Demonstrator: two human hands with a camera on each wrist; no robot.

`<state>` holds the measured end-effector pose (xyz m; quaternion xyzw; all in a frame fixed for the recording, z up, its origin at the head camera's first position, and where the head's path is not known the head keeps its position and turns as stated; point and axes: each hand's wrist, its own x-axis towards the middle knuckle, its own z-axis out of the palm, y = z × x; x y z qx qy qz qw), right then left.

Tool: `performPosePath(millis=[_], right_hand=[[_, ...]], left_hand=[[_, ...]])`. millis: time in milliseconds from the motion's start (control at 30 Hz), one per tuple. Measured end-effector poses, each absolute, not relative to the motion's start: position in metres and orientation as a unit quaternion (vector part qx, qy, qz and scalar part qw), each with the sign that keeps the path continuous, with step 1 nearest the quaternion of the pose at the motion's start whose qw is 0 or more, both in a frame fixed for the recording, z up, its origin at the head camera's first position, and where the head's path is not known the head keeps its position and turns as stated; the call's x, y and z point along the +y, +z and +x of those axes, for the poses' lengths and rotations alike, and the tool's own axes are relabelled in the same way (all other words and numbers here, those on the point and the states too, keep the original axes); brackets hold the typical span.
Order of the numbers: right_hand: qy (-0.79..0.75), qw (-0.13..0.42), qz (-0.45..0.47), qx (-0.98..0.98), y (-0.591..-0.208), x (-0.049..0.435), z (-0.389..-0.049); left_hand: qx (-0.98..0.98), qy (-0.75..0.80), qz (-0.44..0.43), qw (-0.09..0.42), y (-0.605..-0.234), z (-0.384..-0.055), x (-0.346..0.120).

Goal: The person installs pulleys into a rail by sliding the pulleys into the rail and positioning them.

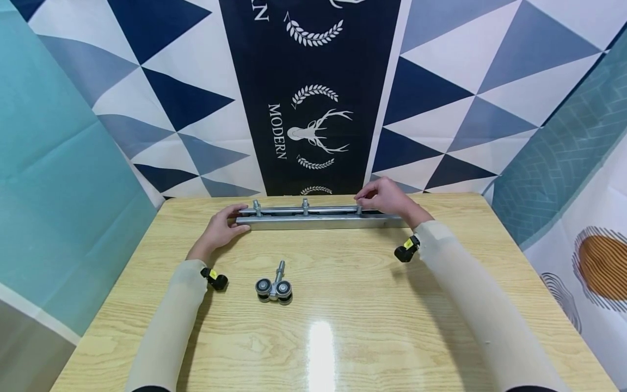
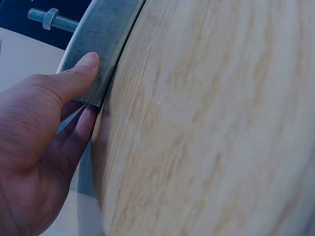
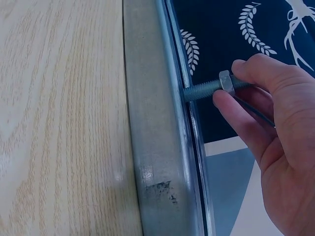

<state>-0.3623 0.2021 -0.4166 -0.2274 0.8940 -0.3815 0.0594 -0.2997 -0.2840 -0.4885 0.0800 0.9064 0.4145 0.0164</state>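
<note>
A slotted metal rail [image 1: 318, 222] lies along the far edge of the table, with three threaded bolts standing up out of its slot. My left hand [image 1: 221, 227] grips the rail's left end; in the left wrist view the thumb [image 2: 83, 73] lies on the side face and fingers reach round the end. Near the rail's right part, my right hand [image 1: 387, 197] pinches the rightmost bolt [image 3: 202, 91] by its upper end, around its hex nut [image 3: 226, 82]. The middle bolt [image 1: 306, 207] and left bolt [image 1: 257, 207] stand untouched, each with a nut.
A loose roller trolley [image 1: 274, 288] with black-rimmed wheels and a threaded bolt lies on the wooden table [image 1: 372, 316], nearer to me. Behind the rail rises a patterned cloth backdrop [image 1: 313, 109]; more cloth hangs at both sides.
</note>
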Motion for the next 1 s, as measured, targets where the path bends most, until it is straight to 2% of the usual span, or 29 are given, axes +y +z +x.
performPosePath(millis=[1000], right_hand=[[-0.383,0.063,-0.246,0.888,-0.4133,0.195,-0.3631]], left_hand=[[0.908,0.412,0.076,0.021,-0.4867,-0.2995,-0.2844]])
